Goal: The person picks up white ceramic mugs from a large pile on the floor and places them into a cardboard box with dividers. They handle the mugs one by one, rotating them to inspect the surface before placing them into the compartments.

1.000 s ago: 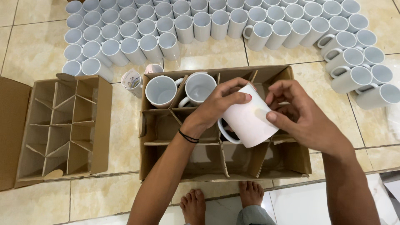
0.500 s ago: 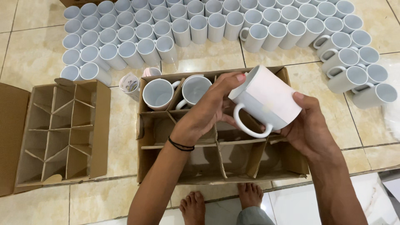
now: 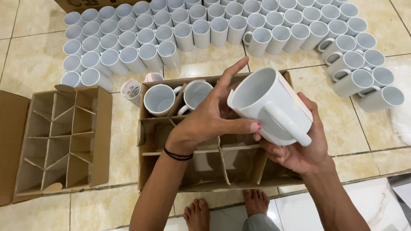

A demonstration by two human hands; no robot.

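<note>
I hold a white mug (image 3: 269,107) with both hands above a cardboard box with dividers (image 3: 214,169). My right hand (image 3: 299,147) cradles it from below, its handle pointing toward me. My left hand (image 3: 209,119) touches the mug's rim and side, thumb underneath. The mug is tilted so its open mouth faces up and left. Two white mugs (image 3: 159,99) (image 3: 197,94) stand in the box's far-left cells.
Several rows of white mugs (image 3: 205,30) stand on the tiled floor beyond the box, with more at the right (image 3: 364,77). An empty divided cardboard box (image 3: 60,137) lies at the left. Two rolled paper items (image 3: 132,90) stand between the boxes. My bare feet (image 3: 227,209) show below.
The mug has been lifted and turned: earlier its mouth faced down toward the box, now its mouth faces up-left and the handle points toward me.
</note>
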